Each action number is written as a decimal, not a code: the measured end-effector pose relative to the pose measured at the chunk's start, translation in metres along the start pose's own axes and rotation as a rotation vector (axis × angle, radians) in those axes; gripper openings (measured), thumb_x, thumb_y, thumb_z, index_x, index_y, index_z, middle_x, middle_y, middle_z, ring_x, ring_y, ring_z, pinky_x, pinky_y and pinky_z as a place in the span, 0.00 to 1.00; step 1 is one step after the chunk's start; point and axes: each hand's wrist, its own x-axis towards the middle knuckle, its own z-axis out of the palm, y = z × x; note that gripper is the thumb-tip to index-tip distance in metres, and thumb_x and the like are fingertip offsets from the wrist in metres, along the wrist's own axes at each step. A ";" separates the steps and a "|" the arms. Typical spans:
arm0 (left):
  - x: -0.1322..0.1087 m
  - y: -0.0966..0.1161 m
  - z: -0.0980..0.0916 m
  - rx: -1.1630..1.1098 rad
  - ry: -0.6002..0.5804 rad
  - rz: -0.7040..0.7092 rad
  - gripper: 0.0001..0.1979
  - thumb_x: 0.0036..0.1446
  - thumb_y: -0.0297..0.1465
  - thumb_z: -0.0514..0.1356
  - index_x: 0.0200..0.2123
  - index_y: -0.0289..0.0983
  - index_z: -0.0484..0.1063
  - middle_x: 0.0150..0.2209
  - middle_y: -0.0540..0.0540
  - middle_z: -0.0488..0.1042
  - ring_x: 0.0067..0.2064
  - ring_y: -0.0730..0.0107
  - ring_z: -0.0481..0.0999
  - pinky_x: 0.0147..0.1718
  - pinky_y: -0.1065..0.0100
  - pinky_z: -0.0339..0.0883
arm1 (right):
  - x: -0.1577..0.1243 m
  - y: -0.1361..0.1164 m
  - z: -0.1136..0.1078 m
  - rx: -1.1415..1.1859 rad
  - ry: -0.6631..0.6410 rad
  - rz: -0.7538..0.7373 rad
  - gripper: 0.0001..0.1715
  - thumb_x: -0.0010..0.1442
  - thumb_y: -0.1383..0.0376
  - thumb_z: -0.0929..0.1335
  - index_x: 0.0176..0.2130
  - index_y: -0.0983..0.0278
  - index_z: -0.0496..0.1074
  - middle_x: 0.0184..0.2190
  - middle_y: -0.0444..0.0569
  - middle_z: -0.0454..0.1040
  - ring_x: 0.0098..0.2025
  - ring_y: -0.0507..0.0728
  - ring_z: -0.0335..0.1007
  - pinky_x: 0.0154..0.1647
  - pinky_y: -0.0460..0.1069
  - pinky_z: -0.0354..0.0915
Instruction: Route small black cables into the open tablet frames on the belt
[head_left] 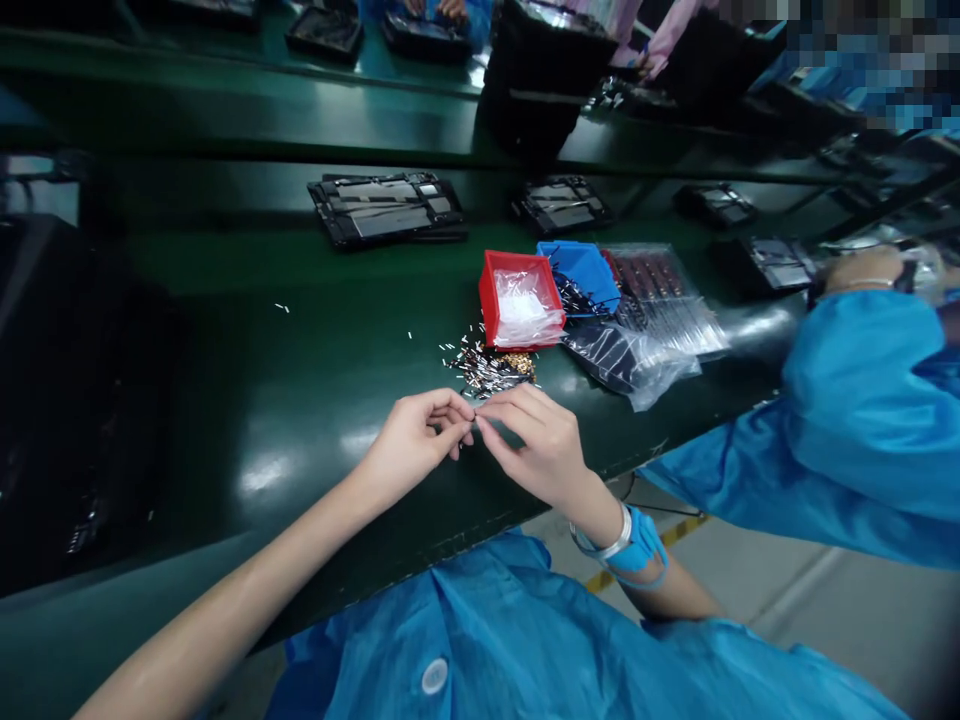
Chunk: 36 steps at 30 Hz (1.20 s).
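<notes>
My left hand (417, 438) and my right hand (537, 443) meet fingertip to fingertip over the dark green bench (285, 400), both pinched together on a tiny part too small to make out. Just beyond the fingers lies a pile of small metal pins (484, 366) with a few gold pieces (519, 363) at its right. A red bin (520, 298) lined with clear plastic stands behind the pile. My right wrist wears a blue strap and a metal bangle (624, 541).
A blue bin (580, 272) and clear bags of parts (652, 310) lie right of the red bin. Black device trays (386, 208) (562, 204) sit further back. A co-worker's blue sleeve (862, 420) reaches in at the right. Stray pins (282, 308) dot the bench.
</notes>
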 end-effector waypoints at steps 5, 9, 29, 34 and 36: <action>0.000 0.004 -0.007 0.162 0.090 0.103 0.06 0.51 0.28 0.58 0.30 0.32 0.73 0.25 0.48 0.72 0.25 0.78 0.68 0.23 0.78 0.60 | 0.014 0.006 0.002 0.116 0.015 0.016 0.04 0.59 0.72 0.68 0.31 0.68 0.73 0.29 0.50 0.76 0.32 0.53 0.71 0.34 0.48 0.68; 0.001 0.005 -0.013 0.040 0.103 0.078 0.07 0.52 0.30 0.58 0.32 0.32 0.73 0.24 0.49 0.71 0.20 0.79 0.65 0.19 0.78 0.59 | 0.024 0.005 0.004 0.147 0.007 -0.019 0.04 0.58 0.73 0.68 0.32 0.68 0.73 0.28 0.50 0.76 0.31 0.53 0.71 0.34 0.48 0.68; 0.015 -0.001 -0.036 -0.078 0.357 0.036 0.11 0.47 0.30 0.60 0.35 0.31 0.70 0.30 0.43 0.76 0.25 0.72 0.74 0.16 0.78 0.60 | 0.028 0.025 0.015 -0.149 -0.082 0.142 0.06 0.57 0.72 0.68 0.30 0.63 0.74 0.28 0.44 0.76 0.32 0.53 0.70 0.32 0.47 0.63; 0.016 0.001 -0.043 0.054 0.358 0.041 0.11 0.48 0.28 0.57 0.36 0.32 0.71 0.31 0.43 0.76 0.26 0.73 0.74 0.18 0.77 0.57 | 0.019 0.034 0.023 -0.331 -0.436 0.396 0.10 0.52 0.65 0.73 0.23 0.62 0.70 0.19 0.44 0.71 0.24 0.54 0.68 0.22 0.48 0.51; 0.016 0.000 -0.044 0.089 0.339 0.022 0.10 0.49 0.28 0.56 0.36 0.32 0.71 0.32 0.43 0.76 0.27 0.73 0.73 0.19 0.76 0.57 | 0.018 0.034 0.031 -0.355 -0.430 0.429 0.12 0.52 0.63 0.73 0.22 0.62 0.69 0.16 0.44 0.69 0.20 0.54 0.64 0.21 0.48 0.46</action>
